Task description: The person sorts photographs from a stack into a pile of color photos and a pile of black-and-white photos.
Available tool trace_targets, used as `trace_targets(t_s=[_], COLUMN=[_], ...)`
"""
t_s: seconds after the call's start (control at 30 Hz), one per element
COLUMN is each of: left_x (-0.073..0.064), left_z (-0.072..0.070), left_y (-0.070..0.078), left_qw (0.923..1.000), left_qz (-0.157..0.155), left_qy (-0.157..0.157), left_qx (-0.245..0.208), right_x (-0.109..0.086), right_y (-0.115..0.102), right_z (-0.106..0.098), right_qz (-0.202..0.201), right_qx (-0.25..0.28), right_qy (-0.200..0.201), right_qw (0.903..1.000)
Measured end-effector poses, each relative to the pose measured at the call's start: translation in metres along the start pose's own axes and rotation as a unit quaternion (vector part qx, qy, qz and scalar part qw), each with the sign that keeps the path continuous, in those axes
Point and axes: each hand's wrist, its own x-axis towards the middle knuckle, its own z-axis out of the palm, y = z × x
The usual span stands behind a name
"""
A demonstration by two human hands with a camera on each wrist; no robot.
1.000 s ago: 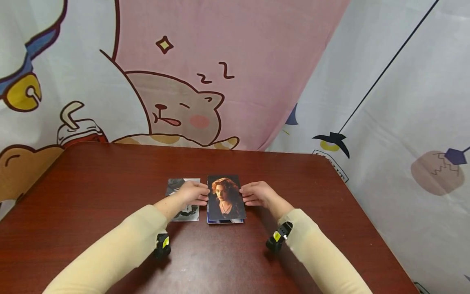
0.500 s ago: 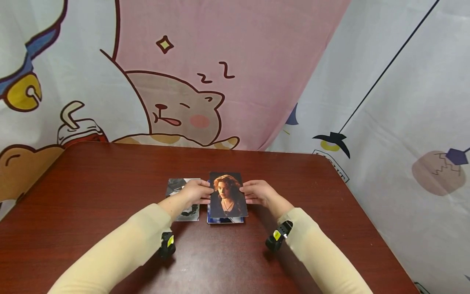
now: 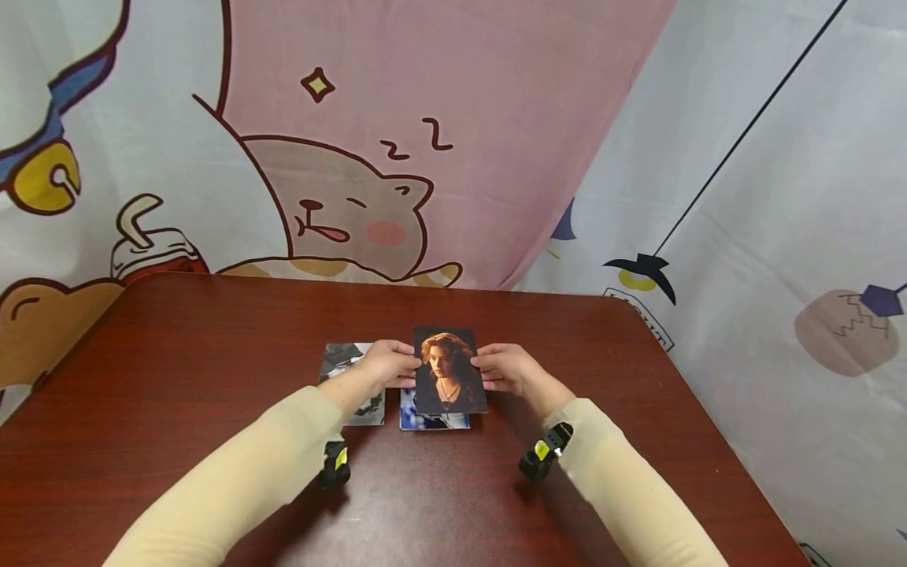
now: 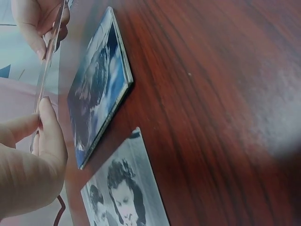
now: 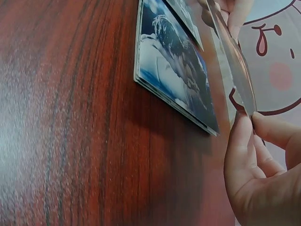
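Between my two hands is a dark photo card (image 3: pixel 449 374) with a portrait of a person with reddish hair. My left hand (image 3: pixel 388 365) pinches its left edge between thumb and fingers, and my right hand (image 3: pixel 512 368) pinches the right edge. Both wrist views show the card raised above the table, seen nearly edge-on. Under it lies a small stack of photo cards (image 4: pixel 101 89), the top one blue and white. Left of the stack, partly covered by my left hand and forearm in the head view, is a black-and-white photo card (image 4: pixel 124 193).
The cards lie on a reddish-brown wooden table (image 3: pixel 234 346). A cloth with cartoon animals (image 3: pixel 354 205) hangs behind its far edge, and a pale cloth (image 3: pixel 765 236) hangs along the right side. Each wrist carries a black strap with a camera (image 3: pixel 546 450).
The portrait card has risen off the stack and shifted right and away, both hands moving with it. More of the blue-and-white card beneath now shows.
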Motion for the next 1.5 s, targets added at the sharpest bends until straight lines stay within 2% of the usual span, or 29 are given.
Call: trace_targets(t_s=[0.1, 0.13, 0.17, 0.2, 0.23, 0.33, 0.4, 0.43, 0.47, 0.53, 0.57, 0.63, 0.67, 0.77, 0.8, 0.87, 0.9, 0.97, 1.07, 1.2, 1.23, 1.3, 1.33, 1.43, 1.5], left_x=[0.000, -0.004, 0.009, 0.011, 0.028, 0.065, 0.053, 0.055, 0.042, 0.030, 0.018, 0.029, 0.042, 0.073, 0.089, 0.095, 0.093, 0.087, 0.087, 0.114, 0.121, 0.113, 0.109, 0.067, 0.039], left_z=[0.005, 0.008, 0.007, 0.007, 0.004, 0.002, 0.011, 0.013, 0.020, 0.027, 0.031, 0.032, 0.031, 0.032, 0.033, 0.038, 0.041, 0.046, 0.053, 0.062, 0.064, 0.071, 0.073, 0.082, 0.088], left_y=[0.004, 0.010, 0.002, 0.000, -0.014, -0.038, -0.027, -0.026, -0.014, -0.003, 0.007, 0.000, -0.010, -0.032, -0.043, -0.045, -0.042, -0.036, -0.034, -0.053, -0.060, -0.055, -0.053, -0.024, -0.004], left_qw=[1.0000, 0.9999, 0.9999, 0.9999, 0.9994, 0.9989, 0.9997, 0.9998, 0.9998, 0.9997, 0.9996, 0.9999, 0.9999, 0.9997, 0.9994, 0.9996, 0.9999, 0.9998, 0.9998, 0.9996, 0.9995, 0.9998, 0.9997, 1.0000, 0.9996], left_qz=[0.005, -0.013, -0.010, -0.002, 0.012, 0.014, 0.005, -0.003, -0.014, -0.018, -0.019, -0.006, 0.008, 0.012, 0.017, 0.011, -0.001, -0.003, -0.016, -0.013, 0.000, -0.003, 0.010, 0.008, -0.005], left_qy=[0.001, 0.009, 0.004, -0.002, -0.015, -0.026, -0.010, -0.004, 0.010, 0.015, 0.020, 0.008, -0.004, -0.016, -0.021, -0.020, -0.012, -0.015, -0.013, -0.016, -0.017, -0.014, -0.017, 0.002, 0.020], left_qx=[-0.008, -0.001, -0.008, -0.016, -0.029, -0.037, -0.023, -0.017, -0.005, -0.002, 0.004, -0.002, -0.011, -0.015, -0.021, -0.018, -0.009, -0.008, -0.005, -0.019, -0.025, -0.017, -0.016, 0.004, 0.017], right_x=[-0.001, -0.001, -0.001, -0.001, -0.002, -0.001, -0.001, -0.001, -0.001, -0.001, -0.001, -0.001, -0.001, -0.001, -0.002, -0.002, -0.003, -0.003, -0.004, -0.005, -0.005, -0.005, -0.005, -0.005, -0.004], right_y=[0.000, 0.000, 0.000, 0.000, 0.000, 0.001, 0.001, 0.002, 0.002, 0.003, 0.004, 0.004, 0.005, 0.006, 0.006, 0.007, 0.007, 0.008, 0.011, 0.014, 0.015, 0.017, 0.018, 0.020, 0.022], right_z=[-0.004, -0.006, -0.007, -0.009, -0.011, -0.017, -0.020, -0.022, -0.023, -0.027, -0.028, -0.032, -0.033, -0.039, -0.041, -0.045, -0.047, -0.051, -0.057, -0.063, -0.064, -0.067, -0.068, -0.071, -0.073], right_qz=[-0.002, -0.002, -0.002, -0.002, -0.003, -0.003, -0.005, -0.005, -0.005, -0.005, -0.005, -0.004, -0.005, -0.002, -0.002, -0.002, -0.001, 0.000, 0.003, 0.006, 0.006, 0.007, 0.007, 0.010, 0.013], right_qx=[-0.002, -0.004, -0.005, -0.005, -0.005, -0.004, -0.002, -0.002, -0.002, -0.005, -0.005, -0.006, -0.007, -0.008, -0.010, -0.013, -0.013, -0.015, -0.014, -0.015, -0.016, -0.016, -0.016, -0.016, -0.013], right_qy=[0.003, 0.003, 0.004, 0.005, 0.004, 0.005, 0.006, 0.008, 0.009, 0.012, 0.012, 0.017, 0.016, 0.020, 0.021, 0.020, 0.020, 0.020, 0.021, 0.025, 0.027, 0.029, 0.030, 0.035, 0.035], right_qw=[1.0000, 1.0000, 1.0000, 1.0000, 1.0000, 1.0000, 1.0000, 1.0000, 0.9999, 0.9999, 0.9999, 0.9998, 0.9998, 0.9998, 0.9997, 0.9997, 0.9997, 0.9997, 0.9997, 0.9996, 0.9995, 0.9994, 0.9994, 0.9992, 0.9992])
